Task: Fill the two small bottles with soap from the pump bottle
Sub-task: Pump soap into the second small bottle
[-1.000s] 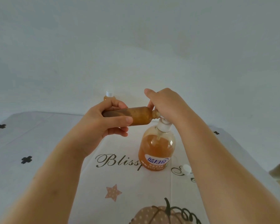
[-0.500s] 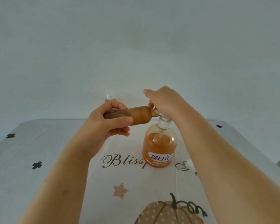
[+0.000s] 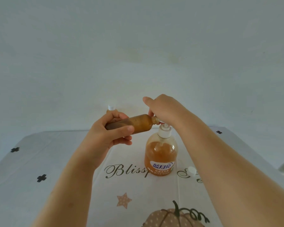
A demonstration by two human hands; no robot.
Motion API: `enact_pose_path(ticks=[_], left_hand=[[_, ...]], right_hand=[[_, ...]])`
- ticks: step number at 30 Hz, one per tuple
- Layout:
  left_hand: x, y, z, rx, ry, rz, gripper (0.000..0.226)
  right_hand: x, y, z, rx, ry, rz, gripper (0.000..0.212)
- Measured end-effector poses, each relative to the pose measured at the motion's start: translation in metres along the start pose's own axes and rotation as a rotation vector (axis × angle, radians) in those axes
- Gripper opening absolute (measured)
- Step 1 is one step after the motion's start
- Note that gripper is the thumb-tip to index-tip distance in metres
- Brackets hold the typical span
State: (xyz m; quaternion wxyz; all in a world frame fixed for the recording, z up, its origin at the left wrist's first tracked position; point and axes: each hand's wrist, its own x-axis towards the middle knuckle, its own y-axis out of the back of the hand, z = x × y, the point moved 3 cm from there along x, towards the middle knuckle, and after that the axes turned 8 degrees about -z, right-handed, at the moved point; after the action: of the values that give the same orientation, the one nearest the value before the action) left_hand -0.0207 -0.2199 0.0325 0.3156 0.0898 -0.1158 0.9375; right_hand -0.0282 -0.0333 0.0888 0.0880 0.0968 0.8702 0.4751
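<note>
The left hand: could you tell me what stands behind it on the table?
A white cap and a sliver of amber shoulder show above the left hand, so likely the second small bottle. Its body and fill level are hidden.

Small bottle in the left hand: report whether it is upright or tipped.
Tipped. The small bottle lies nearly horizontal in the left hand, uncapped neck at the pump bottle nozzle.

We saw open cloth left of the pump bottle, plenty of room there. To its right, a loose white cap lay near the right forearm. Behind the left hand, a capped small bottle stood in the way.
</note>
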Motion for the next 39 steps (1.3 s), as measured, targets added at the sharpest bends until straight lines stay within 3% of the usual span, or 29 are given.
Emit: enact_pose_path(ticks=[14,30,39], left_hand=[[0.005,0.004,-0.008,0.036,0.033,-0.014,0.022],[0.001,0.001,0.000,0.013,-0.007,-0.020,0.029],[0.001,0.000,0.001,0.007,-0.004,-0.020,0.033]], right_hand=[[0.003,-0.008,0.007,0.045,0.023,0.037,0.057],[0.002,0.005,-0.005,-0.090,0.031,0.038,0.061],[0.001,0.000,-0.002,0.016,-0.015,-0.036,0.058]])
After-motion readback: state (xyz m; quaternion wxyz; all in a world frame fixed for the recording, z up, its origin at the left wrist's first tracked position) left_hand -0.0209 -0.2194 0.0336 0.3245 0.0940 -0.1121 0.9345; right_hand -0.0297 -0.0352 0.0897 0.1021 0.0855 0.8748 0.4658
